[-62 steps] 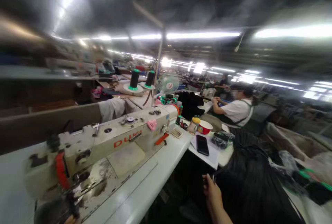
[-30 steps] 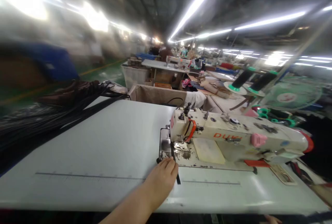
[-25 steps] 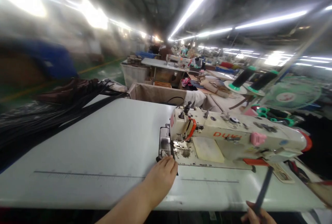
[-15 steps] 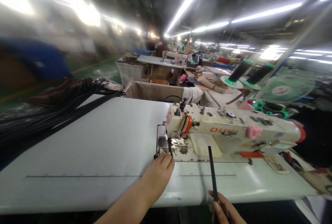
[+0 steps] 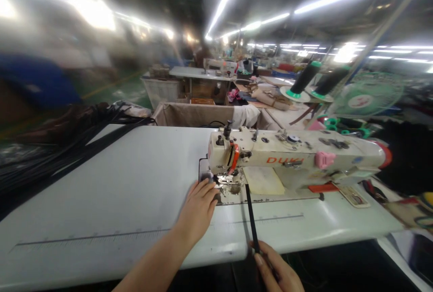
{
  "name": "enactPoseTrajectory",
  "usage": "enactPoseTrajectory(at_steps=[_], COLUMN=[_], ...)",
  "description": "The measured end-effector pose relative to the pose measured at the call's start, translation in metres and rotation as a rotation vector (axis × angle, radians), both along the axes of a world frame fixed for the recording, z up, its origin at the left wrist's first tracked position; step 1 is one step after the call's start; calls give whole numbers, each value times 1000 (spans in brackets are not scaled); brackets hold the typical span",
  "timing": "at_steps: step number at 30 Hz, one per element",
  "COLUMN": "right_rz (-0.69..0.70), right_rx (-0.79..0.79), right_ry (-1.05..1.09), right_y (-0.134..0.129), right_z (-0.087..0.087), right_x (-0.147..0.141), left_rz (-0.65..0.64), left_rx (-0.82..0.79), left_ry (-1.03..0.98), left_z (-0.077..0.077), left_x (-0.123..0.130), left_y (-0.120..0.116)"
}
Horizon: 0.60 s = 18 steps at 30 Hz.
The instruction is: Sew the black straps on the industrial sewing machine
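A cream sewing machine stands on a white table. My left hand rests flat on the table with its fingertips at the needle plate, touching what seems to be a small dark piece there. At the table's front edge my right hand grips a narrow black strip. That strip stands up and reaches toward the machine bed, just right of the needle.
A heap of black strips hangs over the table's far left side. Thread cones and a green fan stand behind the machine. A cloth-lined bin and more sewing tables lie further back.
The view swung from the right side back to the machine. My left hand stayed at the needle plate. My right hand rose with the black strip and carried it left toward the needle.
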State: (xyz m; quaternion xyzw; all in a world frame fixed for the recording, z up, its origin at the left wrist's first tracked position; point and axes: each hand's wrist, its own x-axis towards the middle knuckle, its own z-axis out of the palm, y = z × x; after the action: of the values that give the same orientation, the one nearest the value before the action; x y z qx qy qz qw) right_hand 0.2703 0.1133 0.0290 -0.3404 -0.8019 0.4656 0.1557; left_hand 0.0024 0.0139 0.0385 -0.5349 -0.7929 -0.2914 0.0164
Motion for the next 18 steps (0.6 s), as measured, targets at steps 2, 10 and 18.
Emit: enactPoseTrajectory(at_steps=[2, 10, 18], right_rz=[8, 19, 100], right_rx=[3, -2, 4], right_ry=[6, 58, 84], right_y=[-1, -11, -21], right_z=[0, 6, 13], right_x=[-3, -21, -36], left_rz=[5, 2, -7], left_rx=[-6, -17, 98], left_ry=[-30, -121, -267], left_z=[0, 0, -14], left_x=[-1, -3, -53], left_y=[0, -2, 21])
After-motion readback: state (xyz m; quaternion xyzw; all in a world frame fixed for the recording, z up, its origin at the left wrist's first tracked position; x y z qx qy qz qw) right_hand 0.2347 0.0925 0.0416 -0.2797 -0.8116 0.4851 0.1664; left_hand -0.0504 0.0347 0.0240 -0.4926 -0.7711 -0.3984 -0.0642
